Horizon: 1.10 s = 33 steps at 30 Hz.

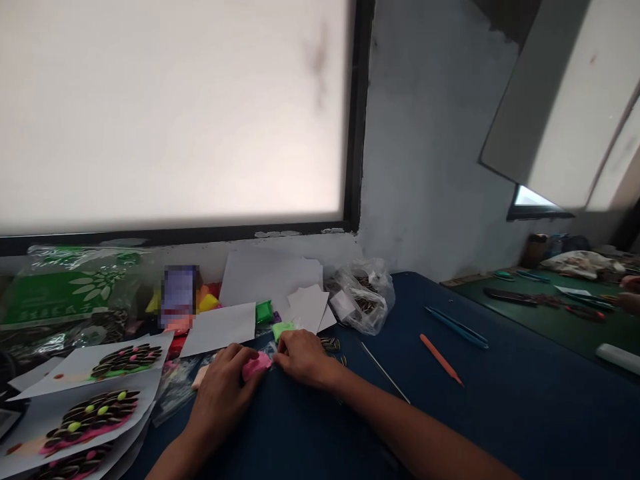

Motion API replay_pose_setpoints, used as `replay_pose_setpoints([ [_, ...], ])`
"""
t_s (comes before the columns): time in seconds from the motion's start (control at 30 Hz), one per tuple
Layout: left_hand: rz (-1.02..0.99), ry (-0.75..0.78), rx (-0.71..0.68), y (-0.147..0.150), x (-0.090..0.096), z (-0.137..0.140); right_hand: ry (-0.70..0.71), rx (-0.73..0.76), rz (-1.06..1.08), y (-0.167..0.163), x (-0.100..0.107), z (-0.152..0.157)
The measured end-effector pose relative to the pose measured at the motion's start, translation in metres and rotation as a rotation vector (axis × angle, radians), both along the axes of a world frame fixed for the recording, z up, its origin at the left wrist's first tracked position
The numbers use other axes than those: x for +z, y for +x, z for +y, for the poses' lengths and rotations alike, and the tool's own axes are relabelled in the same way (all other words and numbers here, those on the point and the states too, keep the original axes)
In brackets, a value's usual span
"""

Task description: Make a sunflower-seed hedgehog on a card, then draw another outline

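Note:
My left hand is closed around a small pink packet of soft clay just above the blue table. The fingertips of my right hand pinch together at the clear wrapper on the packet's right end. A light green clay packet lies just beyond my right fingers, with a darker green packet behind it. Striped sunflower seeds are scattered beside my right hand, partly hidden by it. Left of my left hand are a peach-coloured piece and crumpled clear plastic bags.
Cards decorated with seeds and clay are stacked at the left. White paper lies behind my hands, near a clear bag of seeds. To the right are a thin rod, an orange tool and blue tweezers.

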<state>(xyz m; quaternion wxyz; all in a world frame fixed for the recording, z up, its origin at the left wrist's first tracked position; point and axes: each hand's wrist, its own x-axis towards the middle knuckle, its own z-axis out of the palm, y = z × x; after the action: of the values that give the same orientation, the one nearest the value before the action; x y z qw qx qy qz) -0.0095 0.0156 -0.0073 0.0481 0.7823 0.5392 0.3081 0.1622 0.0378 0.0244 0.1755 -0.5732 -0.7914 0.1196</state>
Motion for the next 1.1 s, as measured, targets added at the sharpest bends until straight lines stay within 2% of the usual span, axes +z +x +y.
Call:
replay_pose_setpoints([
  [0.27, -0.052, -0.005, 0.010, 0.001, -0.012, 0.010, 0.079, 0.059, 0.107, -0.002, -0.003, -0.002],
  [0.4, -0.138, 0.049, 0.078, 0.001, -0.013, 0.012, 0.133, 0.097, 0.180, -0.005, -0.005, -0.006],
  [0.57, -0.199, -0.037, 0.052, 0.000, -0.011, 0.011, 0.140, 0.104, 0.297, -0.007, -0.010, -0.007],
  [0.77, -0.331, -0.163, -0.025, 0.002, -0.002, 0.005, 0.051, 0.083, 0.453, -0.004, -0.006, -0.003],
  [1.1, -0.415, -0.150, -0.085, 0.005, 0.007, 0.003, -0.154, 0.194, 0.587, 0.003, -0.005, 0.006],
])
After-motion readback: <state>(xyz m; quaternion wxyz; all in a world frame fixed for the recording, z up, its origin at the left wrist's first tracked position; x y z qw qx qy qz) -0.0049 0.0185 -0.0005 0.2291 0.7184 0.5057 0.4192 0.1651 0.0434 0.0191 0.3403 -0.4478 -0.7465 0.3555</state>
